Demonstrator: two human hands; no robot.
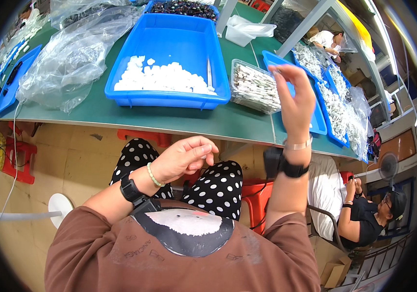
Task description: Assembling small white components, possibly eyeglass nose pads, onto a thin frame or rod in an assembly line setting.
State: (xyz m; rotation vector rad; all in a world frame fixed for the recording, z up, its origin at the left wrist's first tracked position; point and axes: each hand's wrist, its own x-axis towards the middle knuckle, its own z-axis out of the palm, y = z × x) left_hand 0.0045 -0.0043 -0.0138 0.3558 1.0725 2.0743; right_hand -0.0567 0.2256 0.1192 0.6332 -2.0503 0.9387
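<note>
My left hand (185,156) hovers over my lap in front of the table edge, fingers curled around a small white piece at the fingertips. My right hand (296,100) is raised above the table's front right, thumb and finger pinching a tiny silvery part near the clear tray of small metal pieces (254,86). A big blue bin (167,100) directly ahead holds a heap of small white parts (162,78) and a thin white stick.
The green table (169,119) carries crumpled clear plastic bags (70,58) at left, flat blue trays (321,125) with clear parts at right, a white container (247,31) behind. Red stools stand under the table. Another person (364,216) sits lower right.
</note>
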